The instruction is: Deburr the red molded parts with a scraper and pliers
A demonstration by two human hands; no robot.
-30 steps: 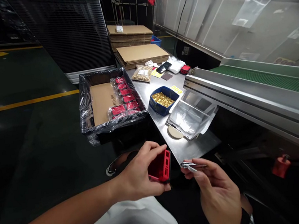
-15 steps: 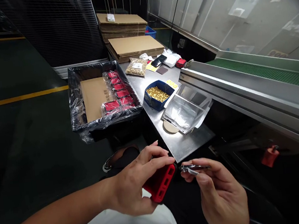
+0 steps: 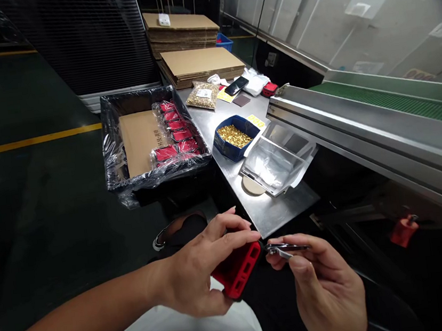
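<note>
My left hand (image 3: 202, 272) is closed around a red plastic housing (image 3: 240, 270), held low over my lap with its open end tilted to the right. My right hand (image 3: 324, 287) pinches a pair of metal tweezers (image 3: 285, 248), whose tips sit right beside the housing's upper corner. Ahead on the steel table (image 3: 275, 210) stands a blue bin of small brass parts (image 3: 236, 138), next to a stack of clear plastic bags (image 3: 275, 164).
A black plastic-lined tray (image 3: 124, 161) left of the table holds cardboard and rows of red housings (image 3: 174, 133). Flat cardboard stacks (image 3: 200, 63), a bag of brass parts (image 3: 201, 98) and a phone (image 3: 237, 85) lie farther back. A green conveyor (image 3: 398, 103) runs along the right.
My left hand has turned the red housing from upright to tilted downward and lowered it. The tweezers' tips have come close to its corner. The view shifted slightly.
</note>
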